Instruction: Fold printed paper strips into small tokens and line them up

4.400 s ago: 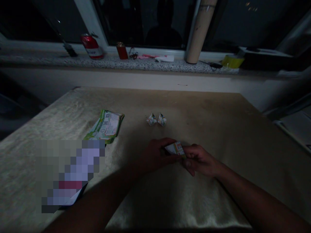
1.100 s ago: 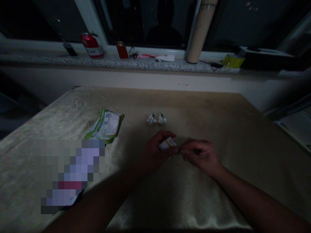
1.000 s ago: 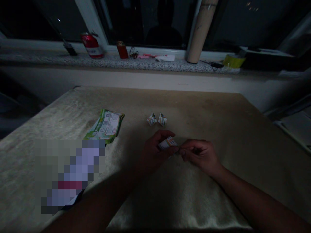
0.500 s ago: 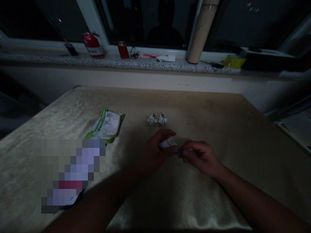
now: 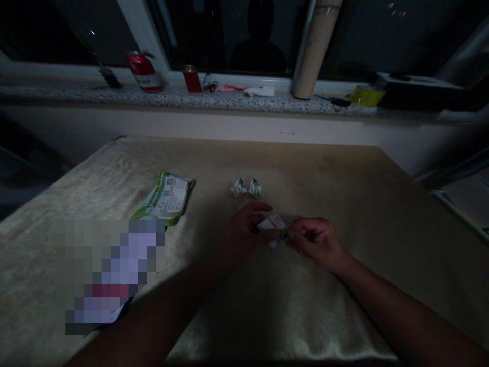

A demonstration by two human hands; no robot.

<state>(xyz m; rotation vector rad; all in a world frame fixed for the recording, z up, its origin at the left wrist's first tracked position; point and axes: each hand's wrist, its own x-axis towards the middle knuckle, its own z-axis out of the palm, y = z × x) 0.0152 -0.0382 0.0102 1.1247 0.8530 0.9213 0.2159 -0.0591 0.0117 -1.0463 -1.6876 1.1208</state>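
Between my hands is a small piece of printed paper (image 5: 273,223), white with orange and coloured print, partly folded. My left hand (image 5: 246,227) pinches its left side, thumb in front and fingers behind, with the index finger raised over it. At the paper's right corner, the fingertips of my right hand (image 5: 317,239) are pressed together. Just beyond, two small folded paper shapes (image 5: 239,187) with pointed tips sit side by side on the cloth-covered table (image 5: 344,188). Dim light hides the details of the folds.
Left of my hands lies a green and white printed packet (image 5: 166,199), beside a pixelated flat object (image 5: 124,265). Along the windowsill (image 5: 175,99) stand a red and white can (image 5: 144,73), a red container (image 5: 192,79), a cardboard tube (image 5: 315,56) and a yellow item (image 5: 367,96).
The paper has turned and shows more of its printed face between my hands. My left fingers have shifted slightly, and my right hand still pinches the corner.
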